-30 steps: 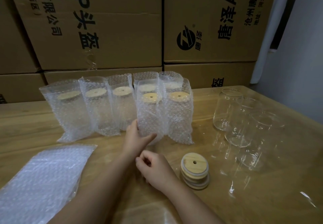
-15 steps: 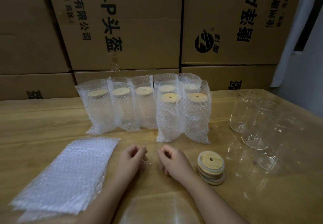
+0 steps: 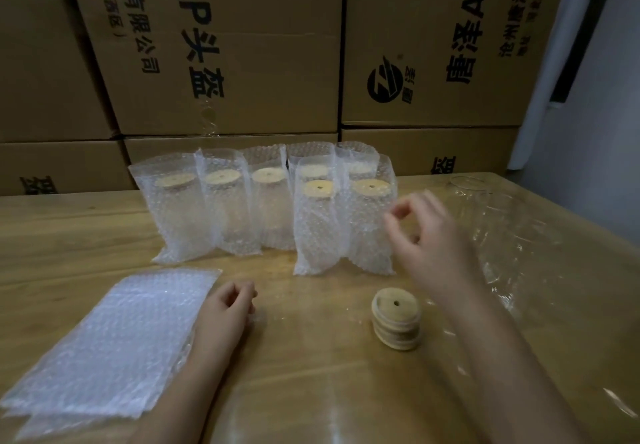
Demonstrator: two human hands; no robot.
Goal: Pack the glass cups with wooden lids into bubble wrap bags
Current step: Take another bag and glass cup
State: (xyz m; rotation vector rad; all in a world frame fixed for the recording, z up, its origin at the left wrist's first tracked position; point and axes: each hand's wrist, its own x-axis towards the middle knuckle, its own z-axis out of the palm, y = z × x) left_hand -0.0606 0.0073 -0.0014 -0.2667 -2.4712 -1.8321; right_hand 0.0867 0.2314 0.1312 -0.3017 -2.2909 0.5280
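Several bagged cups [image 3: 315,225] with wooden lids stand upright in bubble wrap bags at the middle of the wooden table [image 3: 69,235]. A flat stack of empty bubble wrap bags [image 3: 114,339] lies at the near left. A short stack of wooden lids [image 3: 396,319] sits right of centre. Bare glass cups [image 3: 509,222] stand at the right, blurred. My left hand [image 3: 225,312] rests on the table beside the bag stack, fingers loosely curled, holding nothing. My right hand [image 3: 429,239] hovers blurred between the bagged cups and the glass cups, fingers loosely curled, empty.
Large printed cardboard boxes [image 3: 242,62] are stacked along the table's far edge. A pale wall and curtain [image 3: 554,97] stand at the right. A glossy patch of clear film [image 3: 311,419] lies on the table near me.
My left hand let go of the front bagged cup and drew back to the table. My right hand then rose from the table and moved right toward the glass cups.
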